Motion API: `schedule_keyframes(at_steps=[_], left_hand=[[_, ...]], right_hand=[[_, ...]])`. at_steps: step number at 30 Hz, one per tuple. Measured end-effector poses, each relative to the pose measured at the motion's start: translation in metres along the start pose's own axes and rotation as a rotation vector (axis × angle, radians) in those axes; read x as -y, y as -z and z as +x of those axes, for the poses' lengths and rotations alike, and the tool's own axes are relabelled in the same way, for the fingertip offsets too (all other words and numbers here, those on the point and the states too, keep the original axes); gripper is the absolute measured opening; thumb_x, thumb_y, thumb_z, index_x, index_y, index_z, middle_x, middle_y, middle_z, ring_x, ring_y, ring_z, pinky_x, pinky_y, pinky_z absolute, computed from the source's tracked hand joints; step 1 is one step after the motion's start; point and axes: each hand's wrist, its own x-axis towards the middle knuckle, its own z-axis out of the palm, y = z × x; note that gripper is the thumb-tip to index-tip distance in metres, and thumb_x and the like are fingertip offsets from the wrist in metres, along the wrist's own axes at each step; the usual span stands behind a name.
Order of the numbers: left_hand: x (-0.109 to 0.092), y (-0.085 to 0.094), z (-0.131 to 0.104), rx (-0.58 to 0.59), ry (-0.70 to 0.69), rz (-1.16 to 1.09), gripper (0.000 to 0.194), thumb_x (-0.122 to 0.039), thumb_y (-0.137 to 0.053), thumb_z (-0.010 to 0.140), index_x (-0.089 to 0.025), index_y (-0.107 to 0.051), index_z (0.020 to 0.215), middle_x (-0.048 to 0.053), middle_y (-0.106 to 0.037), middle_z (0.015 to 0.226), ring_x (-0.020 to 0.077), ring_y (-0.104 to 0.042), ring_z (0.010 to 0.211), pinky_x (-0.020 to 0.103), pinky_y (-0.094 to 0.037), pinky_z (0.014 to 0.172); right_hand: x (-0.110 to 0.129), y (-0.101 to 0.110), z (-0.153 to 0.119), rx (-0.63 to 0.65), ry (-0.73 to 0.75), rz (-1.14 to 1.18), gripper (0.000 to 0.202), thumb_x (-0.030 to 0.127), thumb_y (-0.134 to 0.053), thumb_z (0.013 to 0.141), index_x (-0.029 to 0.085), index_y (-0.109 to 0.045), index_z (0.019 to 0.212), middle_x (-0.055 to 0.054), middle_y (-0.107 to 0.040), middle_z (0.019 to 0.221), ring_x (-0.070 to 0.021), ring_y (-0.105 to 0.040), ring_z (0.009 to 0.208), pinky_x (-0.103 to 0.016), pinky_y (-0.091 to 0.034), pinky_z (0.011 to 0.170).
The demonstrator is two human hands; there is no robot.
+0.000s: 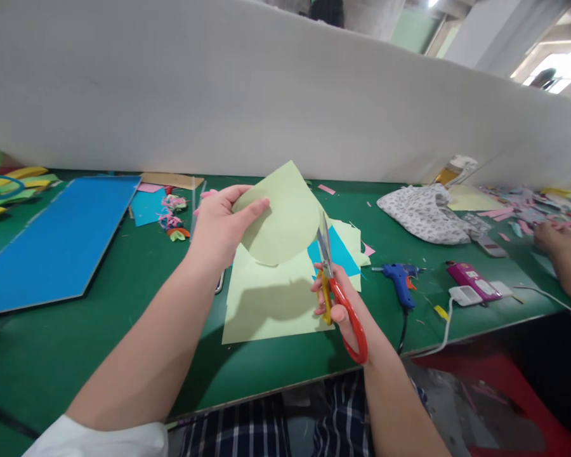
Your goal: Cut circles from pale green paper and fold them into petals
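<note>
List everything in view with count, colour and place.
Held paper: one piece, pale green, left hand
Scissors: one, red and yellow handles, right hand
Large sheet: at least one, pale green, below the hands
Board: one, blue, left
Glue gun: one, blue, right
Cloth: one, white patterned, right rear
Scraps: too many to count, mixed colours, scattered
Table: one, green, beneath
Partition: one, white, behind
Another person's hands: two, far right
Left hand: one, on held paper
Right hand: one, gripping scissors
</note>
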Motion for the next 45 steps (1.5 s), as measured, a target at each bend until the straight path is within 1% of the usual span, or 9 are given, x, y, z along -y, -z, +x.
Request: schedule_keyframes(at_steps=[2, 4, 9, 11, 17, 23, 27, 34, 45], left_hand=[[0.005, -0.006, -0.003, -0.016, -0.004, -0.049, 0.024, -0.034, -0.082, 0.070, -0.021, -0.073, 0.088, 0.001, -0.074, 0.077, 0.0156, -0.068, 0.062, 0.024, -0.057, 0.054], [0.008, -0.012, -0.008, 0.006, 0.005, -0.084, 0.024, -0.034, -0.082, 0.070, -0.021, -0.073, 0.088, 0.000, -0.074, 0.078, 0.0150, -0.068, 0.063, 0.024, -0.057, 0.055], [0.011, -0.020, -0.018, 0.158, 0.049, -0.096, 0.030, -0.034, -0.083, 0.070, -0.019, -0.073, 0.093, 0.002, -0.076, 0.085, 0.0174, -0.071, 0.072, 0.025, -0.059, 0.062], [0.011, -0.021, -0.019, 0.191, 0.062, -0.069, 0.032, -0.034, -0.084, 0.069, -0.018, -0.072, 0.094, 0.003, -0.077, 0.088, 0.0189, -0.072, 0.074, 0.027, -0.060, 0.063], [0.010, -0.020, -0.018, 0.202, 0.083, -0.021, 0.034, -0.037, -0.083, 0.069, -0.018, -0.072, 0.095, 0.004, -0.077, 0.090, 0.0199, -0.072, 0.076, 0.028, -0.060, 0.064], [0.008, -0.019, -0.018, 0.171, 0.062, 0.030, 0.025, -0.034, -0.081, 0.072, -0.020, -0.072, 0.090, 0.002, -0.077, 0.084, 0.0171, -0.072, 0.071, 0.024, -0.059, 0.061], [0.007, -0.019, -0.018, 0.169, 0.076, 0.052, 0.027, -0.034, -0.080, 0.072, -0.019, -0.072, 0.093, 0.003, -0.077, 0.088, 0.0187, -0.073, 0.074, 0.027, -0.061, 0.063], [0.008, -0.020, -0.019, 0.169, 0.068, -0.005, 0.026, -0.034, -0.083, 0.070, -0.020, -0.073, 0.090, 0.003, -0.077, 0.085, 0.0193, -0.073, 0.072, 0.027, -0.061, 0.062], [0.007, -0.017, -0.017, 0.172, 0.073, 0.019, 0.022, -0.032, -0.081, 0.070, -0.021, -0.074, 0.088, 0.004, -0.077, 0.083, 0.0209, -0.072, 0.068, 0.030, -0.060, 0.059]], right_hand=[[0.001, -0.002, 0.000, -0.023, 0.021, -0.018, 0.107, 0.092, -0.065, 0.041, 0.027, -0.050, 0.124, -0.002, -0.055, 0.093, -0.0133, -0.045, 0.063, -0.031, -0.049, 0.059], [0.003, -0.003, -0.002, -0.056, 0.050, -0.024, 0.103, 0.092, -0.064, 0.046, 0.027, -0.050, 0.124, -0.002, -0.056, 0.093, -0.0139, -0.046, 0.063, -0.032, -0.050, 0.059], [0.008, -0.002, -0.007, -0.117, 0.100, 0.002, 0.088, 0.088, -0.063, 0.060, 0.028, -0.053, 0.122, -0.002, -0.057, 0.094, -0.0156, -0.050, 0.070, -0.027, -0.051, 0.057], [0.009, -0.002, -0.008, -0.140, 0.093, 0.001, 0.087, 0.089, -0.061, 0.060, 0.027, -0.054, 0.121, -0.003, -0.057, 0.094, -0.0162, -0.051, 0.073, -0.026, -0.052, 0.056], [0.010, -0.002, -0.007, -0.146, 0.071, 0.027, 0.089, 0.089, -0.064, 0.057, 0.028, -0.054, 0.121, -0.002, -0.057, 0.092, -0.0157, -0.050, 0.072, -0.024, -0.051, 0.054], [0.011, -0.001, -0.006, -0.133, 0.079, 0.036, 0.088, 0.087, -0.066, 0.057, 0.027, -0.054, 0.120, -0.001, -0.055, 0.091, -0.0144, -0.049, 0.070, -0.025, -0.050, 0.054], [0.012, -0.001, -0.005, -0.136, 0.069, 0.041, 0.093, 0.089, -0.066, 0.053, 0.026, -0.053, 0.120, 0.000, -0.054, 0.089, -0.0145, -0.048, 0.069, -0.025, -0.049, 0.053], [0.013, -0.002, -0.008, -0.133, 0.076, -0.020, 0.085, 0.088, -0.060, 0.063, 0.026, -0.051, 0.120, -0.001, -0.052, 0.090, -0.0139, -0.047, 0.066, -0.027, -0.047, 0.053], [0.016, -0.003, -0.008, -0.141, 0.037, -0.009, 0.082, 0.087, -0.064, 0.060, 0.025, -0.053, 0.113, 0.001, -0.050, 0.084, -0.0117, -0.045, 0.060, -0.025, -0.045, 0.048]])
